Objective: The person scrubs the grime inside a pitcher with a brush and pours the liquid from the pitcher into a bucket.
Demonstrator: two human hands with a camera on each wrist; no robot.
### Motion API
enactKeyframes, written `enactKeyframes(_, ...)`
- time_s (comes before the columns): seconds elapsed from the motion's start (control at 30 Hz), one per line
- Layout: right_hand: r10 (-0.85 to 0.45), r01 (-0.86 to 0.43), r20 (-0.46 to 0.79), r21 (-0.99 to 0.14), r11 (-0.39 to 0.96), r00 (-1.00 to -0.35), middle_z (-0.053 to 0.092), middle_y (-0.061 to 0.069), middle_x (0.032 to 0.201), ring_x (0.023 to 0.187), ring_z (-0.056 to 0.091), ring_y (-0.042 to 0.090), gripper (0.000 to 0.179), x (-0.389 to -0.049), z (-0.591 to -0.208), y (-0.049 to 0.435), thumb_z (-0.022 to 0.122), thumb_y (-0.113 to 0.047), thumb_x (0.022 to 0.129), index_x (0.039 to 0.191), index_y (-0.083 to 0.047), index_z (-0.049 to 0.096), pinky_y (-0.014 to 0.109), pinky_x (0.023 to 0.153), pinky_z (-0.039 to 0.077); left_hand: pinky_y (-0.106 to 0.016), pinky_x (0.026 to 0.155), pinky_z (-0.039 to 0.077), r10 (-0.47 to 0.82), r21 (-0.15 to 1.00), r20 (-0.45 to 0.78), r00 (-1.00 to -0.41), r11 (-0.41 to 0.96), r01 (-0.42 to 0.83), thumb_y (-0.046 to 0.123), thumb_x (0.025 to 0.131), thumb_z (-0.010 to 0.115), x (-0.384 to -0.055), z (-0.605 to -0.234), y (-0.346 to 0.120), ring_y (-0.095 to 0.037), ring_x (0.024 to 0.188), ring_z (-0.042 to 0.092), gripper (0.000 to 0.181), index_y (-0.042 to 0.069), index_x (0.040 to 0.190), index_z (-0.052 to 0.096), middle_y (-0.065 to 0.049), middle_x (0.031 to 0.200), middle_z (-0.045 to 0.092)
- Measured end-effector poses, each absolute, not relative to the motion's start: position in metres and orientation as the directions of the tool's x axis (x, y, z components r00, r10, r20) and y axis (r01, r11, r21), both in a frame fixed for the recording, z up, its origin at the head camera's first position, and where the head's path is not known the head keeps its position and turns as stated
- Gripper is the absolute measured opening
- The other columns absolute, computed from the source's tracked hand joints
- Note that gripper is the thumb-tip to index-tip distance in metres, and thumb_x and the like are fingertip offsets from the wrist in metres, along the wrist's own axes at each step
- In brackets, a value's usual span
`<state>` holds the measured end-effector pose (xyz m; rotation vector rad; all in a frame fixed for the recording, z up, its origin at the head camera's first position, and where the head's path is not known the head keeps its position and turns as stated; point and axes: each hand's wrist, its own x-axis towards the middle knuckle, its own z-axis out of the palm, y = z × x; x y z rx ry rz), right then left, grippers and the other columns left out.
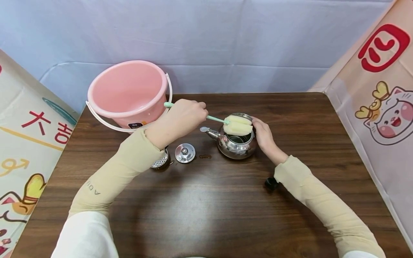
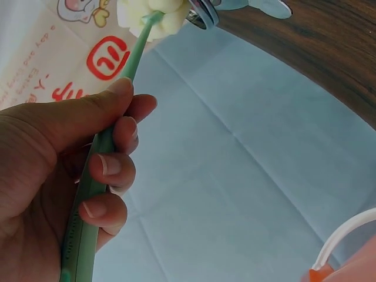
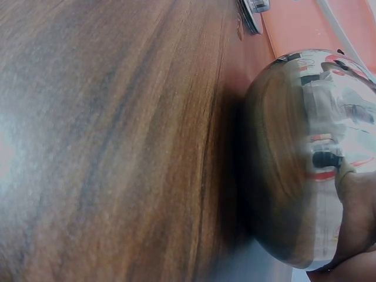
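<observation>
A pale yellow sponge brush (image 1: pixel 238 125), its soft head split into rounded lobes, hangs at the mouth of a round-bellied kettle (image 1: pixel 237 150); whether the foam touches the rim is hard to tell. The kettle is polished metal, mirror-bright, with a short spout on its left ending in a pale, translucent tip (image 1: pixel 204 129). The person's left hand (image 1: pixel 184 114) is closed around the brush's slim, smooth green handle (image 2: pixel 81 241), thumb laid along it and fingers (image 2: pixel 108 164) curled round with no slack. The right hand (image 1: pixel 265 134) holds the kettle by its right side, fingers bent against the curved steel, parted only by the kettle's own bulk; some fingertips are hidden. The kettle stands upright on a dark wood-grain desk (image 1: pixel 206 215). Left of it lie a round, shiny metal lid (image 1: pixel 185 153) with a central knob and a perforated metal strainer (image 1: pixel 159 162), partly covered by the left forearm. A glossy pink plastic bucket (image 1: pixel 129 89) with a white handle stands behind them, and a small black piece (image 1: pixel 271 183) sits beside the right sleeve.
</observation>
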<state>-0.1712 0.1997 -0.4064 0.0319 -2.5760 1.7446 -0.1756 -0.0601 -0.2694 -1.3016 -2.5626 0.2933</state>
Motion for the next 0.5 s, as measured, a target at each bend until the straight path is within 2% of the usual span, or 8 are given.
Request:
enactKeyframes(0.27, -0.008, -0.021, 0.020, -0.935, 0.355, -1.000, 0.040, 0.024, 0.136, 0.130, 0.031, 0.030, 0.045, -0.171, -0.406, 0.201, 0.025, -0.018, 0.098, 0.131, 0.009, 0.040, 0.037, 0.107, 0.023, -0.034, 0.047, 0.045, 0.823, -0.363, 0.147, -0.549, 0.561, 0.744, 0.000, 0.072, 0.065, -0.170, -0.266, -0.053, -0.021, 0.063, 0.058, 0.013, 0.012, 0.074, 0.069, -0.004, 0.072, 0.060)
enactKeyframes(0.5, -0.008, -0.004, 0.002, -0.940, 0.340, -1.000, 0.037, 0.024, 0.138, 0.132, 0.028, 0.030, 0.045, -0.172, -0.407, 0.202, 0.025, -0.017, 0.098, 0.132, 0.009, 0.039, 0.038, 0.108, 0.021, -0.032, 0.047, 0.044, 0.839, -0.412, 0.146, -0.524, 0.533, 0.739, 0.001, 0.075, 0.062, -0.169, -0.264, -0.047, -0.020, 0.061, 0.055, 0.014, 0.014, 0.072, 0.068, -0.002, 0.071, 0.059)
